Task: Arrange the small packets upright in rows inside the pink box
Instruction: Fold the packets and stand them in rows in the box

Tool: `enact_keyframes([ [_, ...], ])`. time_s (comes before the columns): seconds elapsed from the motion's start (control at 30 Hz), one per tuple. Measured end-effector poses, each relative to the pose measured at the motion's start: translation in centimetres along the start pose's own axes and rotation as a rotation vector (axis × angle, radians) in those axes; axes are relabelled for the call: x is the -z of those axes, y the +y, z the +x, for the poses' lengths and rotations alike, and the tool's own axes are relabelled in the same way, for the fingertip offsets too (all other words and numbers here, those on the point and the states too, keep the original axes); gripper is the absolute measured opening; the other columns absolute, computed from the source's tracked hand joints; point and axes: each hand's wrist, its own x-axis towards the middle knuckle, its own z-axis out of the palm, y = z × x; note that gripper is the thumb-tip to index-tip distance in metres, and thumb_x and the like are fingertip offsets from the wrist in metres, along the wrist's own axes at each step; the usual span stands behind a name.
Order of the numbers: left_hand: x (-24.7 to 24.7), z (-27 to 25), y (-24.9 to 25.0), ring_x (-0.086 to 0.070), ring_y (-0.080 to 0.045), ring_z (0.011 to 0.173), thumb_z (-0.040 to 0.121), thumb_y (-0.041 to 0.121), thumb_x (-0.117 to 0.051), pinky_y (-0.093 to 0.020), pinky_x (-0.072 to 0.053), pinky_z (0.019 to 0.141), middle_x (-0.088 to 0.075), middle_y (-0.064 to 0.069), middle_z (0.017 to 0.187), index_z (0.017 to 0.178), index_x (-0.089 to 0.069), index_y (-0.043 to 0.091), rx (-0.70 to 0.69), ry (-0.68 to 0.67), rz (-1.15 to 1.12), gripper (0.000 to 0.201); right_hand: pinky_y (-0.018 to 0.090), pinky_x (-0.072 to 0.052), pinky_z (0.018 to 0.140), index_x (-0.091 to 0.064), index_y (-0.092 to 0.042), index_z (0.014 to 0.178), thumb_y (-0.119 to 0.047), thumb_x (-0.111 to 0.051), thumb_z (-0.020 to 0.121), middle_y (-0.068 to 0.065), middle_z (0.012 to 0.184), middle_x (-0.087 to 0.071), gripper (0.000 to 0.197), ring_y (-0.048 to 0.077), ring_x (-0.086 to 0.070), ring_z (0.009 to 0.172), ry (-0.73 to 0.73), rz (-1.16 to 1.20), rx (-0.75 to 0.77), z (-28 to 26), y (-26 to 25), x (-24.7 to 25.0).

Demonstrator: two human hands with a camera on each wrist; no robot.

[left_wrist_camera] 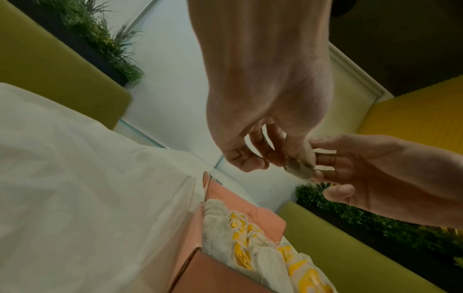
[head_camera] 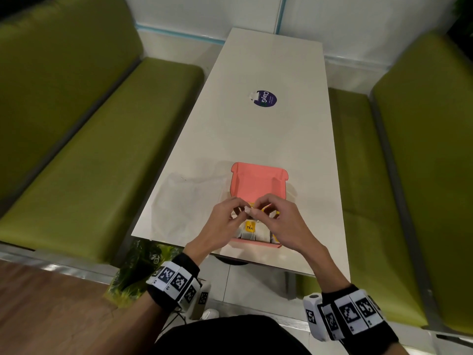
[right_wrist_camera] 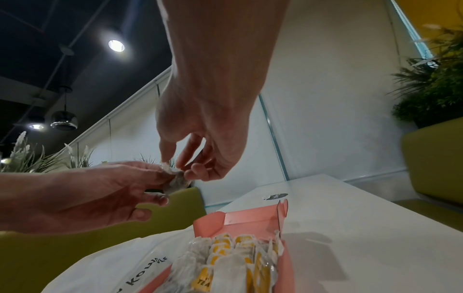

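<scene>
The pink box [head_camera: 256, 184] lies open near the front edge of the white table [head_camera: 268, 139], its lid standing up at the back. Several small white packets with yellow tags [head_camera: 252, 230] stand in rows inside it, also seen as packets [left_wrist_camera: 263, 247] and packets [right_wrist_camera: 225, 257]. Above the box, my left hand [head_camera: 240, 211] and right hand [head_camera: 259, 212] meet and both pinch one small packet [head_camera: 247, 209]. That held packet [left_wrist_camera: 299, 168] looks crumpled between the fingertips; in the right wrist view the packet [right_wrist_camera: 176, 180] is partly hidden by fingers.
A white plastic bag [head_camera: 186, 201] lies flat just left of the box. A round purple sticker [head_camera: 265, 98] sits farther back on the table. Green benches [head_camera: 89, 162] flank both long sides of the table. Potted plants [right_wrist_camera: 431, 89] stand behind the seats.
</scene>
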Motion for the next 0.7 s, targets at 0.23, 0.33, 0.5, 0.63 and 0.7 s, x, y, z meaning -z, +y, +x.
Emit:
enact_keyframes([
  [0.23, 0.5, -0.7, -1.1, -0.054, 0.0, 0.074, 0.095, 0.012, -0.063, -0.012, -0.04, 0.065, -0.06, 0.014, 0.081, 0.086, -0.063, 0.033, 0.055, -0.021, 0.033, 0.023, 0.016, -0.047, 0.07, -0.069, -0.02, 0.093, -0.015, -0.068, 0.09, -0.009, 0.086, -0.068, 0.006, 0.011, -0.061, 0.076, -0.043, -0.095, 0.028, 0.4, 1.6, -1.8],
  [0.33, 1.0, -1.3, -2.1, -0.057, -0.001, 0.082, 0.095, 0.019, -0.063, -0.014, -0.044, 0.07, -0.06, 0.012, 0.093, 0.099, -0.063, 0.03, 0.076, -0.023, 0.127, 0.011, 0.022, -0.052, 0.072, -0.068, -0.025, 0.084, -0.011, -0.067, 0.091, -0.013, 0.078, -0.069, 0.015, 0.009, -0.064, 0.073, -0.026, -0.086, -0.015, 0.9, 2.6, -2.7],
  [0.5, 1.3, -3.0, -3.5, -0.056, -0.008, 0.081, 0.093, 0.022, -0.06, -0.031, -0.051, 0.072, -0.058, 0.009, 0.095, 0.098, -0.058, 0.022, 0.096, 0.05, 0.321, 0.006, 0.017, -0.043, 0.068, -0.06, -0.026, 0.077, -0.008, -0.069, 0.086, -0.014, 0.071, -0.06, 0.023, 0.001, -0.054, 0.065, -0.068, -0.174, -0.133, 1.6, 4.9, -4.8],
  [0.63, 0.8, -3.8, -3.6, -0.054, -0.015, 0.09, 0.095, 0.024, -0.056, -0.038, -0.053, 0.072, -0.056, 0.007, 0.098, 0.095, -0.057, 0.02, 0.077, -0.04, 0.505, 0.005, 0.01, -0.039, 0.061, -0.063, -0.018, 0.082, -0.007, -0.066, 0.085, -0.009, 0.073, -0.062, 0.012, -0.001, -0.054, 0.065, -0.117, -0.226, -0.166, 1.9, 5.4, -5.9],
  [0.7, 0.3, -4.1, -3.6, -0.052, -0.016, 0.102, 0.096, 0.026, -0.053, -0.041, -0.054, 0.074, -0.056, 0.007, 0.107, 0.103, -0.06, 0.02, 0.078, -0.154, 0.588, 0.011, 0.016, -0.045, 0.065, -0.067, -0.013, 0.089, -0.008, -0.066, 0.087, -0.004, 0.08, -0.067, 0.005, 0.01, -0.061, 0.073, -0.136, -0.24, -0.173, 2.0, 5.8, -6.4],
])
